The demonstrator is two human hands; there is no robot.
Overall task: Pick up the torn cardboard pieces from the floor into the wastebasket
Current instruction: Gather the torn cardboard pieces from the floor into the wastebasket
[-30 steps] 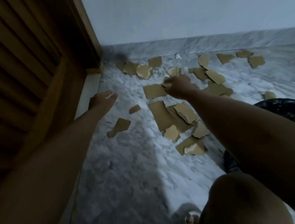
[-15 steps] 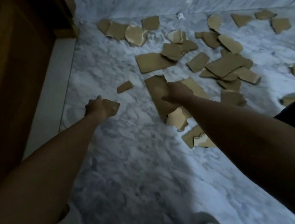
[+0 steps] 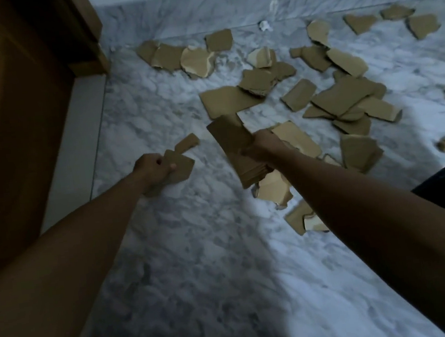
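Cardboard everywhere on the marble floor (image 3: 198,255), and both hands are busy. Right hand (image 3: 265,146) has its fingers curled round a long cardboard strip (image 3: 237,149), the grip closed on its right edge; the strip's long axis runs away from the person, far end pointing toward the floor's far edge and leaning slightly left. Left hand (image 3: 153,170) is clenched on a smaller torn piece (image 3: 180,166) that juts out to the right, near the wooden door (image 3: 12,110) along the floor's left edge. Just beyond it lies a little scrap (image 3: 186,142). Loose pieces (image 3: 344,97) scatter from the floor's middle to the far edge below the skirting (image 3: 224,8).
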